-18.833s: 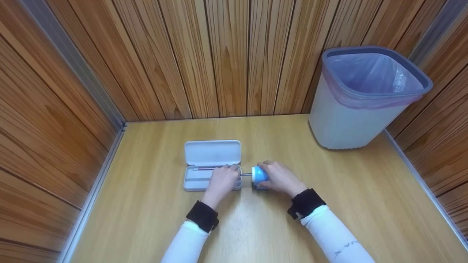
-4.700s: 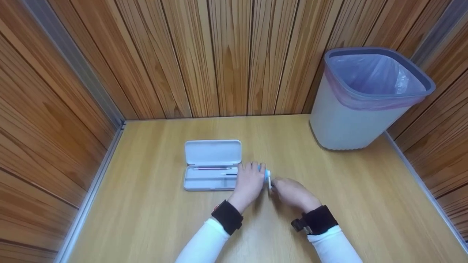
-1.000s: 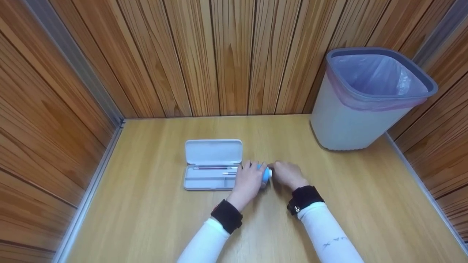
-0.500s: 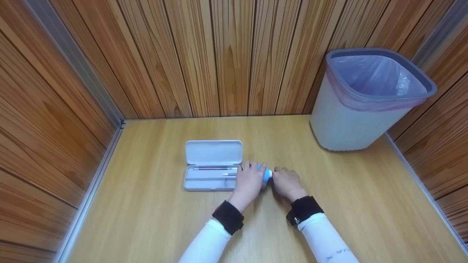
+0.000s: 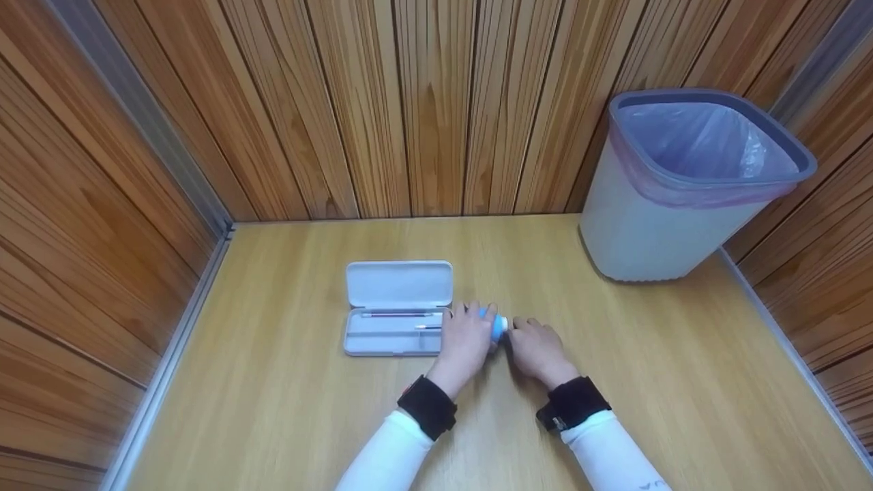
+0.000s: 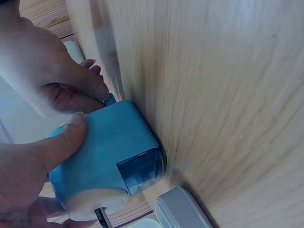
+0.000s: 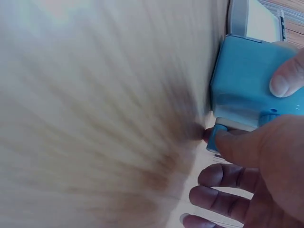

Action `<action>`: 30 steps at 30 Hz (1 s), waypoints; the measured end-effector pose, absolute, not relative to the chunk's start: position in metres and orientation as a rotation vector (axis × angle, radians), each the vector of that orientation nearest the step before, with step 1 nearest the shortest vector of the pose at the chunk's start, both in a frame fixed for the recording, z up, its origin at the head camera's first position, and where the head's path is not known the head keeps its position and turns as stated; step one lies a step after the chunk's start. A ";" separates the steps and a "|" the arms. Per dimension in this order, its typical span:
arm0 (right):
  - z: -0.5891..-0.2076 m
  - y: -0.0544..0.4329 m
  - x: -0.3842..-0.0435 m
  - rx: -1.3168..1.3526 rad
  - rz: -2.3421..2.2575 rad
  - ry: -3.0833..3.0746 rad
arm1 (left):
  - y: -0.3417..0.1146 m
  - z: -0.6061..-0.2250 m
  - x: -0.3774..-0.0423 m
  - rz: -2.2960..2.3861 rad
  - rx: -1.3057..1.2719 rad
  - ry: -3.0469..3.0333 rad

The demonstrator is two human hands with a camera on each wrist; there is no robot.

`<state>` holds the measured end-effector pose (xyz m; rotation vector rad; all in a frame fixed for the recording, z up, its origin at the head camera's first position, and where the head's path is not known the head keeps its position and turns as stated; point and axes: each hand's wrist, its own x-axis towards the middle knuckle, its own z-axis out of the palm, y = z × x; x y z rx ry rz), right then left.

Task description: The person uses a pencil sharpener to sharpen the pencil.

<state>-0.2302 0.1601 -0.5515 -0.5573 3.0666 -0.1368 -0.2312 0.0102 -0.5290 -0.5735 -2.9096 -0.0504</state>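
Note:
A blue pencil sharpener point(image 6: 102, 147) with a clear shavings window rests on the table beside the open pencil case point(image 5: 399, 284). My left hand point(image 5: 466, 339) grips its body from above, thumb across the blue top. A dark pencil point(image 6: 101, 216) sticks out of the sharpener's round white front, its other end reaching over the case. On the opposite side, my right hand point(image 5: 539, 349) pinches the blue knob point(image 7: 216, 137) of the crank between thumb and index finger. Its other fingers are loosely bent in the right wrist view. The pencil's tip is hidden inside the sharpener.
Another pencil point(image 5: 399, 314) lies in the back compartment of the case. A bin point(image 5: 655, 225) with a plastic liner stands at the back right. Wood-panelled walls point(image 5: 436, 109) close off the table point(image 5: 286, 395) at the back and sides.
Earlier, my left hand was at the pencil and my right on the sharpener's body; now left holds the body, right the crank. Over the last second my right hand shifted lower, turning the crank.

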 end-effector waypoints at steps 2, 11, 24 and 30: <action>-0.551 0.160 -0.229 -0.575 -0.147 3.059 | 0.011 -0.530 -0.231 -0.038 -0.566 -2.899; -0.553 0.164 -0.223 -0.534 -0.359 3.042 | 0.011 -0.527 -0.230 -0.012 -0.539 -2.914; -0.549 0.167 -0.216 -0.579 -0.490 3.009 | 0.013 -0.528 -0.229 -0.033 -0.536 -2.933; -0.543 0.169 -0.213 -0.649 -0.517 2.995 | 0.012 -0.526 -0.228 -0.019 -0.539 -2.901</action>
